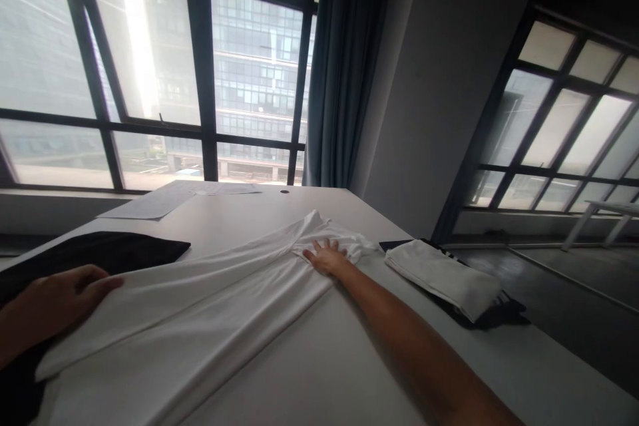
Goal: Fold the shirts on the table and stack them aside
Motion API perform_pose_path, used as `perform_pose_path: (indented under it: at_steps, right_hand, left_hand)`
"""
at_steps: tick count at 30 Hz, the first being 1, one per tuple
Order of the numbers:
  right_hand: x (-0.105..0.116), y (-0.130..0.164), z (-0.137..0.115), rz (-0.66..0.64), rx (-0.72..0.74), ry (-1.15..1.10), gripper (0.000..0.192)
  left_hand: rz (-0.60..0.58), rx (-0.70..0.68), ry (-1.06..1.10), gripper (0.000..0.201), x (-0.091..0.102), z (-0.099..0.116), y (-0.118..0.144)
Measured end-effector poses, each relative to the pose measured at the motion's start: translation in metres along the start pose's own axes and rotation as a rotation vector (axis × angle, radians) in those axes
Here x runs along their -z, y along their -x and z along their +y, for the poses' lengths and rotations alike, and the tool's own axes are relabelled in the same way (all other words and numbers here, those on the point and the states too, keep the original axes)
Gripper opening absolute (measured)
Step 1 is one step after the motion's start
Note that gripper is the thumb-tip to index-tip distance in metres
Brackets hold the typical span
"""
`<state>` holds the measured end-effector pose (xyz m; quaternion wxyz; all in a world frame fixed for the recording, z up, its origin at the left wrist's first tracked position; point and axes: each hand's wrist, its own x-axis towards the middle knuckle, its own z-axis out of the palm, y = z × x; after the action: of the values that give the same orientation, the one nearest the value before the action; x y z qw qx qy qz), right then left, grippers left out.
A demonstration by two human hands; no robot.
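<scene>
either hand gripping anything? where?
No grip visible. Right hand lies flat on the white garment at its far end; left hand rests on its near edge.

**Surfaces: cloth on matt tabletop**

White garment (200, 299): soft cloth, smooth, matt, creased in long folds. Black garment (100, 253): matt cloth. Folded white cloth (444, 276): smooth, dull. Tabletop (329, 366): smooth, matt white, plain. Paper sheets (154, 203): flat, matt. Curtain (344, 66): heavy blue-grey fabric.

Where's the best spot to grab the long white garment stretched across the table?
Probably the bunched far end of the white garment, beside the right hand, coming from the right: the raised folds there can be pinched, while the middle lies flat on the white table.
</scene>
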<state>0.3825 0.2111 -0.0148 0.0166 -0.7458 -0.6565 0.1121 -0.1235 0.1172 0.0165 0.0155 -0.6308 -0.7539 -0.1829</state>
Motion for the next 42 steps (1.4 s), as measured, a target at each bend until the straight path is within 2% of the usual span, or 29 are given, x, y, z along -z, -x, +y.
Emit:
perform_pose_path:
  at_steps: [4,7,9,10,13,16,19,21,24,27,29,32,36,39,42]
  right_hand:
    - [0.016,-0.04,-0.001,0.072,0.109,0.073,0.075]
    - [0.019,-0.045,-0.022,0.237,0.012,0.145,0.068]
    - [0.012,-0.035,-0.041,0.204,-0.122,0.087,0.07]
    - [0.006,-0.028,-0.049,0.132,-0.178,0.037,0.074]
    - [-0.014,-0.01,-0.062,0.028,-0.182,-0.018,0.086]
    - [-0.022,-0.008,-0.054,0.055,-0.126,0.011,0.084]
    - [-0.012,-0.019,-0.034,0.085,-0.04,0.038,0.078]
    - [0.0,-0.026,-0.021,0.116,0.027,0.077,0.069]
    - [0.014,-0.023,-0.012,0.179,0.01,0.163,0.064]
    - [0.017,0.005,-0.015,0.263,0.03,0.193,0.059]
    - [0.013,0.036,-0.02,0.256,0.097,0.122,0.058]
    - [0.0,0.093,-0.026,0.149,0.23,-0.007,0.063]
    - [-0.014,0.158,-0.019,0.004,0.331,0.007,0.068]
    - [-0.006,0.178,0.001,-0.038,0.324,0.047,0.065]
    - [0.012,0.179,0.031,-0.11,0.326,0.045,0.064]
  left_hand:
    - [-0.168,-0.005,0.1,0.047,-0.009,0.014,0.013]
    - [-0.188,-0.046,0.158,0.044,-0.014,0.023,0.024]
    - [-0.183,-0.066,0.177,0.043,-0.017,0.025,0.027]
    - [-0.18,-0.071,0.18,0.044,-0.018,0.025,0.028]
    - [-0.165,-0.081,0.195,0.047,-0.02,0.024,0.027]
    - [-0.138,-0.087,0.229,0.05,-0.019,0.025,0.026]
    - [-0.161,-0.091,0.289,0.053,-0.019,0.035,0.033]
    - [-0.217,-0.13,0.334,0.053,-0.019,0.048,0.043]
    - [-0.306,-0.24,0.364,0.049,-0.02,0.076,0.066]
    - [-0.29,-0.334,0.326,0.042,-0.02,0.098,0.087]
    - [-0.252,-0.376,0.279,0.04,-0.019,0.103,0.094]
    - [-0.219,-0.393,0.193,0.038,-0.017,0.099,0.096]
    - [-0.199,-0.413,0.111,0.034,-0.012,0.099,0.103]
    - [-0.28,-0.457,0.072,0.033,-0.002,0.115,0.13]
    - [-0.378,-0.594,0.055,0.034,0.012,0.143,0.172]
